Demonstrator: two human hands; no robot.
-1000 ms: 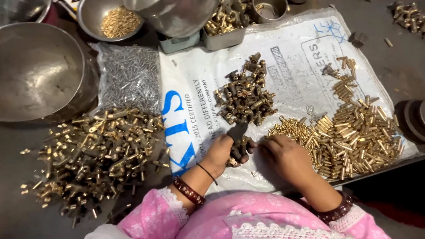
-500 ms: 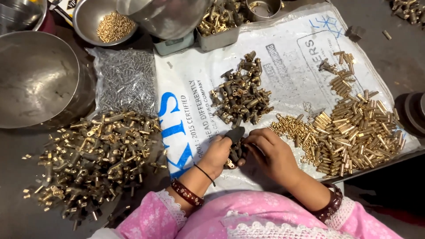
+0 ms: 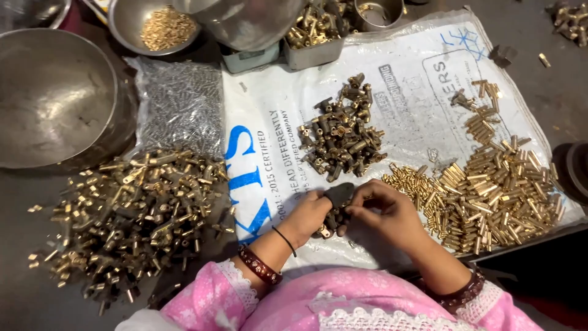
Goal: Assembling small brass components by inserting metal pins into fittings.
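Head view: left hand [image 3: 309, 214] and right hand [image 3: 386, 211] pinch one dark fitting [image 3: 337, 199]; assembled pile [image 3: 340, 138] far, brass pins [image 3: 502, 193] right, large unsorted heap [image 3: 135, 214] left remains.

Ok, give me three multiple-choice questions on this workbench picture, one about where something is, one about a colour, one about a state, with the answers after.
1. Where does the heap of brass tubes lie from the hands?
A. To the person's right
B. To the person's left
C. Inside the big steel bowl

2. What colour is the sleeve?
A. Green
B. Pink
C. Black

3. What is the state of the big steel bowl at the far left?
A. Heaped with brass parts
B. Turned upside down
C. Upright, with no parts seen inside

Answers: 1 A, the tubes lie beyond the right hand. 2 B, the lace-edged cuff is pink. 3 C, its bare inside faces up, while the left hand and right hand meet on a dark part.
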